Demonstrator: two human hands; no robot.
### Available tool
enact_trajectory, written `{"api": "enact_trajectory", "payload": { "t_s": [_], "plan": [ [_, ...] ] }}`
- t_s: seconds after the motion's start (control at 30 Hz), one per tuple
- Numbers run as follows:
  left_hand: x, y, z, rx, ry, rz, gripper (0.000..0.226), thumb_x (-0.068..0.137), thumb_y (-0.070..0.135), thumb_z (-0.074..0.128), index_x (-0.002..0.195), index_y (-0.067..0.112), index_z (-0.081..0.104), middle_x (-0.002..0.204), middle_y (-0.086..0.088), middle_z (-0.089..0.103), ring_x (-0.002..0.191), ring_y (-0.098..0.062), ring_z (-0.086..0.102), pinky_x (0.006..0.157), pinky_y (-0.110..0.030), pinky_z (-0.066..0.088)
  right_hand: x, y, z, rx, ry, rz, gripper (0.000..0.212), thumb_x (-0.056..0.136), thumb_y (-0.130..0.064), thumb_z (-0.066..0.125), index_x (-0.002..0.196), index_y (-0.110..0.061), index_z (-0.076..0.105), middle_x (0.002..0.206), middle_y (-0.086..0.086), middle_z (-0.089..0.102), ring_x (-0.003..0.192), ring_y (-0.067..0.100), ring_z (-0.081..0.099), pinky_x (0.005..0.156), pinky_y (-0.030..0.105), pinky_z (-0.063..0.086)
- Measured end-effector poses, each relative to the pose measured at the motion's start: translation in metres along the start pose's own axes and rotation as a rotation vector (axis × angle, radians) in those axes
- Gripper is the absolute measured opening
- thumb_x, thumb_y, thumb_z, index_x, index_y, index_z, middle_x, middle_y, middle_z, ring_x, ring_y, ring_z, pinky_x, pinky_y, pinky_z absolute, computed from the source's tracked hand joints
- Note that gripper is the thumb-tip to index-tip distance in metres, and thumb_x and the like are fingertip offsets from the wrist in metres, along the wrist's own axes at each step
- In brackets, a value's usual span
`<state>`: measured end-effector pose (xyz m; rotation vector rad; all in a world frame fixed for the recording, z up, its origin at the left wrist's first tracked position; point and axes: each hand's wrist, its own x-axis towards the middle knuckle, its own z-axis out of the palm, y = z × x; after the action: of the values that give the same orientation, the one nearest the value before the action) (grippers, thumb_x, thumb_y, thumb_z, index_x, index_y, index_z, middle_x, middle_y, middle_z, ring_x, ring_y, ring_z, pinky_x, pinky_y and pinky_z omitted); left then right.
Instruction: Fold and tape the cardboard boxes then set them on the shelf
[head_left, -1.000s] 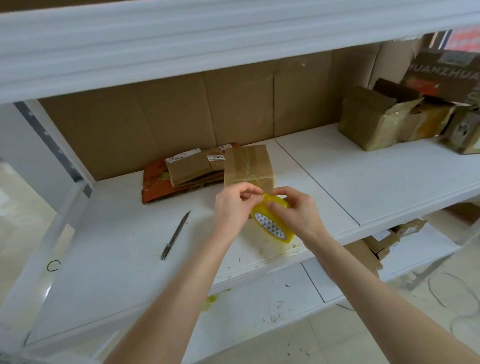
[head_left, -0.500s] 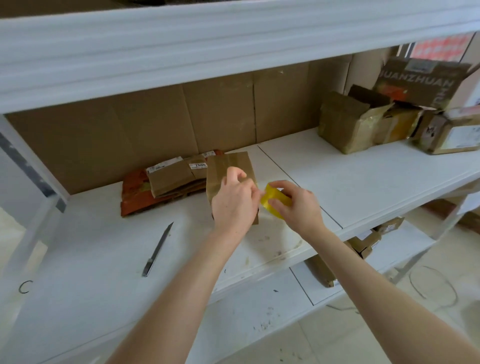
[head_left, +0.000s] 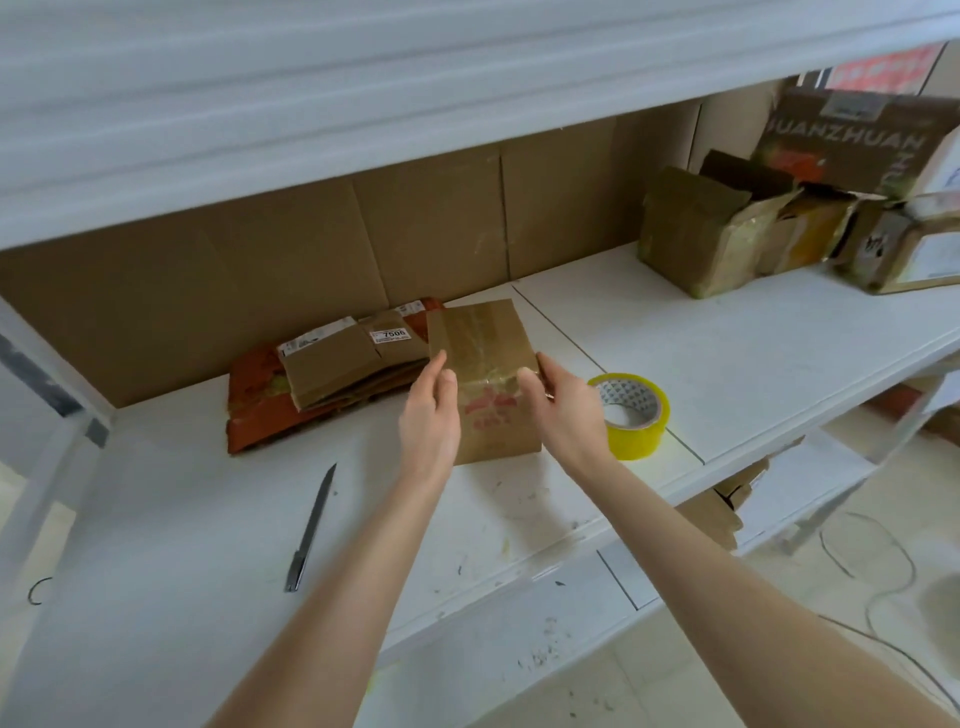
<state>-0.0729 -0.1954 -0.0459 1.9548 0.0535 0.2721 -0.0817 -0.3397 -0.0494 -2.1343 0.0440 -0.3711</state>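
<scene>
Left hand (head_left: 428, 415) flat, fingers straight, pressing one side of the box (head_left: 480, 338). Right hand (head_left: 566, 410) presses the other side, thumb on the taped top. The box sits on the shelf (head_left: 727, 374) between them. Probably light and stiff, with slick tape, so squeeze the bare cardboard sides.

On the shelf (head_left: 727, 353) were one taped box (head_left: 483, 364), one tape roll (head_left: 631, 415), one knife (head_left: 311, 527), one pile of flattened cardboard (head_left: 332, 374) and roughly four further boxes (head_left: 696, 234).
</scene>
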Motion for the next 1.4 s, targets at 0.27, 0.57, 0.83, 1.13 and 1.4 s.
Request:
{"api": "enact_trajectory", "payload": {
  "t_s": [0.27, 0.57, 0.83, 1.13, 1.4],
  "plan": [
    [0.019, -0.001, 0.027, 0.14, -0.168, 0.107, 0.069, 0.092, 0.046, 0.053, 0.151, 0.027, 0.022, 0.151, 0.003, 0.036, 0.138, -0.017, 0.034, 0.102, -0.022, 0.026, 0.013, 0.02, -0.022, -0.162, 0.118, 0.066, 0.05, 0.082, -0.054, 0.066, 0.123, -0.026, 0.058, 0.102, -0.002, 0.07, 0.093, 0.022, 0.066, 0.083, 0.041, 0.053],
    [0.039, -0.005, 0.028, 0.347, -0.113, 0.238, 0.076, 0.086, 0.045, 0.062, 0.148, 0.016, 0.031, 0.128, -0.011, 0.06, 0.119, -0.027, 0.054, 0.099, -0.037, 0.044, 0.028, 0.035, -0.024, -0.382, 0.151, -0.006, 0.076, 0.078, -0.067, 0.061, 0.139, -0.025, 0.046, 0.109, 0.001, 0.067, 0.098, 0.025, 0.063, 0.069, 0.033, 0.045],
    [0.045, -0.027, 0.02, 0.215, -0.142, 0.344, 0.04, 0.102, 0.015, 0.04, 0.141, 0.012, 0.043, 0.118, -0.011, 0.065, 0.106, -0.026, 0.061, 0.088, -0.029, 0.046, 0.022, 0.049, -0.023, -0.312, 0.181, -0.084, 0.054, 0.095, -0.037, 0.056, 0.145, -0.025, 0.042, 0.106, 0.001, 0.069, 0.092, 0.022, 0.064, 0.071, 0.027, 0.041],
    [0.038, -0.028, 0.02, -0.066, -0.157, 0.2, 0.037, 0.102, 0.02, 0.041, 0.138, 0.019, 0.048, 0.114, 0.005, 0.063, 0.106, -0.017, 0.061, 0.094, -0.047, 0.051, 0.02, 0.046, -0.032, 0.007, 0.159, 0.127, 0.035, 0.099, -0.022, 0.049, 0.132, -0.032, 0.058, 0.092, 0.001, 0.074, 0.082, 0.018, 0.069, 0.082, 0.043, 0.055],
    [0.039, -0.032, 0.017, -0.186, -0.212, 0.155, 0.039, 0.099, 0.011, 0.047, 0.137, 0.018, 0.049, 0.127, -0.003, 0.061, 0.113, -0.015, 0.06, 0.096, -0.035, 0.051, 0.013, 0.051, -0.029, 0.249, 0.186, 0.196, 0.038, 0.093, -0.005, 0.06, 0.118, -0.032, 0.067, 0.089, -0.017, 0.073, 0.085, 0.003, 0.069, 0.085, 0.026, 0.056]
  ]
}}
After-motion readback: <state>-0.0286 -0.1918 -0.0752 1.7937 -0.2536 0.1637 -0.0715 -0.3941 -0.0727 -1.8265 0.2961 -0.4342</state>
